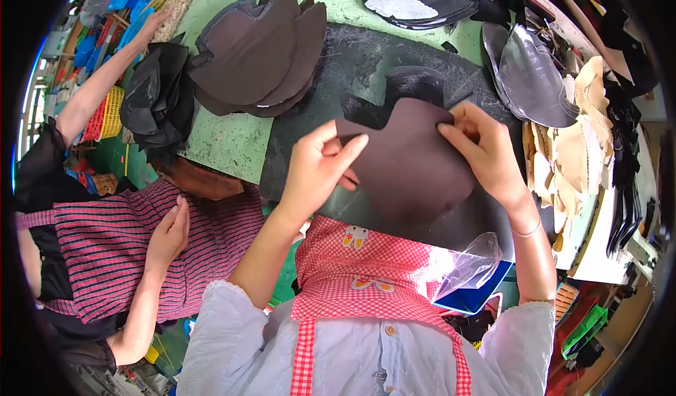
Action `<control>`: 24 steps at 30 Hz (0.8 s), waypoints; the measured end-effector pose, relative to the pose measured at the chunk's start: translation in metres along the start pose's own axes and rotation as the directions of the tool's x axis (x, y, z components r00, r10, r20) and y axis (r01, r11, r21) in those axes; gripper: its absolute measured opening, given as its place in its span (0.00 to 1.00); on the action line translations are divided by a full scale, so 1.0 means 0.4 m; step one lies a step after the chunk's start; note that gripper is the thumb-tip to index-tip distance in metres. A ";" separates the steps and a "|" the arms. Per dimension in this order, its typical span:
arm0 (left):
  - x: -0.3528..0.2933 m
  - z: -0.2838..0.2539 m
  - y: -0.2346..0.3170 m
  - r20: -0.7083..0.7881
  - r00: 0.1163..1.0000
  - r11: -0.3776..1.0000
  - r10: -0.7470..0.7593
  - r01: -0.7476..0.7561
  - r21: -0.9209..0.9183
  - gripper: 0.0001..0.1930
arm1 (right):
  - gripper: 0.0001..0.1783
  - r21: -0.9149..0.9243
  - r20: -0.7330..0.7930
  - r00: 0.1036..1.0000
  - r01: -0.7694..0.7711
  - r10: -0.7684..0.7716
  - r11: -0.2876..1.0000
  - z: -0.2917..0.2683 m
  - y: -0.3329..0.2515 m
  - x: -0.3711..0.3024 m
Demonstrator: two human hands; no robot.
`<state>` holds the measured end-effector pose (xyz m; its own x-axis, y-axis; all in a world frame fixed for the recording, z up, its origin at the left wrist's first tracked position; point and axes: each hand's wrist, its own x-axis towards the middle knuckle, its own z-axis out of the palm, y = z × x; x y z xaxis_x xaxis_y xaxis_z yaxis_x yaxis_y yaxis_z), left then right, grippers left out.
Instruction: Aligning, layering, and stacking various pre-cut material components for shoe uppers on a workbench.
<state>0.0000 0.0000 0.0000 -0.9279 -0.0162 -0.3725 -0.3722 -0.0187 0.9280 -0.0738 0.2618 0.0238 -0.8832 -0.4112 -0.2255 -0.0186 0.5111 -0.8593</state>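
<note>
Between both hands I hold up a dark brown, shaped shoe-upper piece point(415, 160) with a notched top edge. My left hand point(320, 167) pinches its upper left corner between thumb and fingers. On the opposite side, my right hand point(486, 149) grips the upper right edge, thumb in front. Behind the held piece, another dark piece point(415, 82) of similar outline lies on the black work mat point(359, 58). The held piece covers part of it.
Stacked dark cut pieces point(260, 51) sit at the far left, beside crumpled black pieces point(158, 93). Black pieces with a white patch point(401, 1) lie at the back. Glossy black pieces point(531, 72) and beige pieces point(584, 142) are at right. A co-worker in a striped apron point(134, 248) stands left.
</note>
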 end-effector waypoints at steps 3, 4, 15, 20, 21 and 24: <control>0.029 -0.010 0.018 -0.044 0.998 0.984 0.039 -0.030 0.178 0.16 | 0.09 -0.148 -0.116 0.984 0.115 -0.133 0.982 0.002 -0.007 0.042; 0.034 -0.010 0.023 -0.044 0.999 0.978 0.014 -0.004 0.210 0.16 | 0.09 -0.166 -0.127 0.979 0.137 -0.159 0.977 0.002 -0.005 0.050; 0.078 -0.008 0.041 -0.082 0.991 0.760 0.103 -0.025 0.650 0.13 | 0.10 -0.248 -0.143 0.980 0.098 -0.137 0.964 0.009 0.020 0.085; 0.086 0.106 0.012 0.213 0.658 0.358 0.722 -0.618 0.700 0.19 | 0.10 -0.272 -0.139 0.970 0.157 -0.200 0.949 0.002 0.032 0.094; 0.086 0.146 0.009 0.337 0.578 0.255 0.743 -0.710 0.656 0.25 | 0.11 -0.260 -0.124 0.965 0.192 -0.230 0.946 -0.003 0.040 0.096; 0.070 0.196 -0.036 0.461 0.703 0.258 0.541 -0.661 0.705 0.47 | 0.13 -0.140 -0.130 0.969 0.192 -0.210 0.971 -0.069 0.067 0.078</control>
<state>-0.0223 0.0780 -0.0229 -0.8639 0.4399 0.2454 0.5019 0.7104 0.4934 -0.1147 0.2834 0.0063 -0.9129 -0.4076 0.0215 -0.2528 0.5233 -0.8138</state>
